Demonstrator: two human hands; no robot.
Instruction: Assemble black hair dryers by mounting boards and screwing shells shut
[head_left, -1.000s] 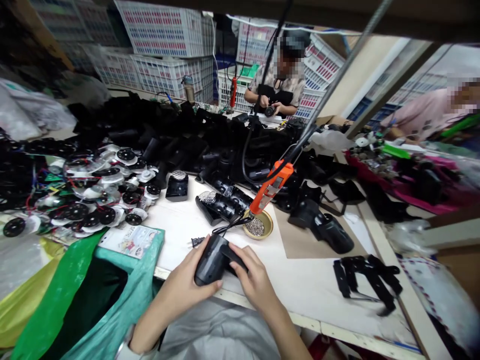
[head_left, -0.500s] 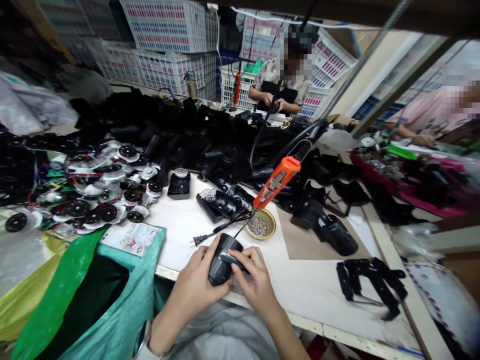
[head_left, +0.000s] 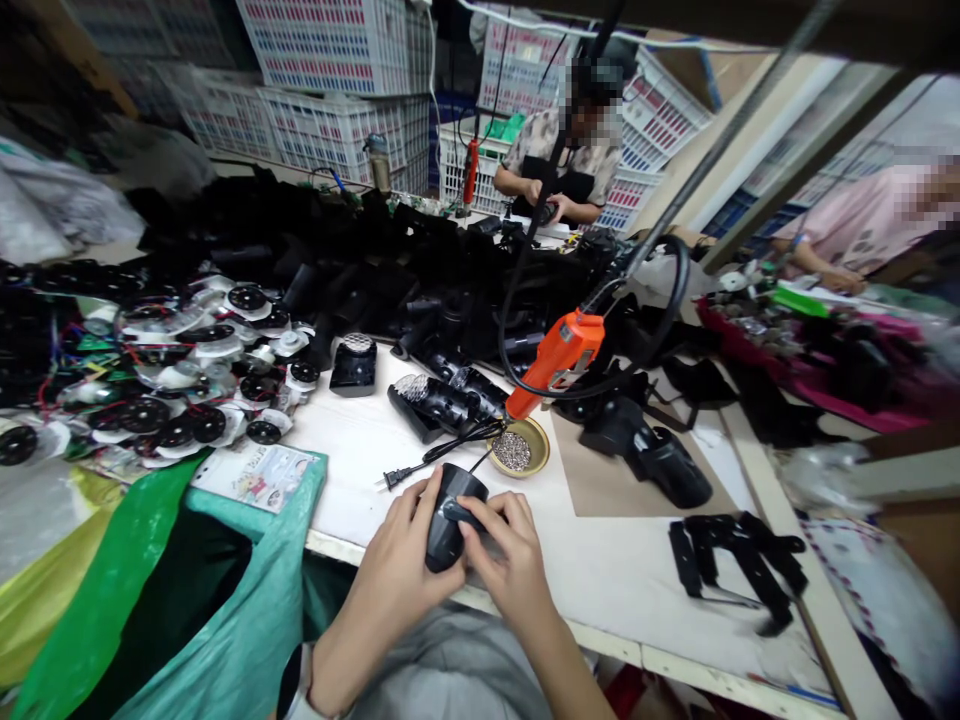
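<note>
Both of my hands hold a black hair-dryer body at the near edge of the white table. My left hand wraps the body from the left side. My right hand presses its fingers on a black part at the body's top right. The dryer's black cord and plug trail away to the left behind it. An orange hanging screwdriver dangles above a small brass dish of screws just beyond my hands.
Black dryer shells lie behind the dish, with more black parts to the right. Fan motors are heaped at the left. A green bag hangs at the table's near left. Two other people work at the far side.
The dryer body has been turned more upright between my hands and drawn a little nearer. The orange screwdriver has swung upward and right, away from the screw dish.
</note>
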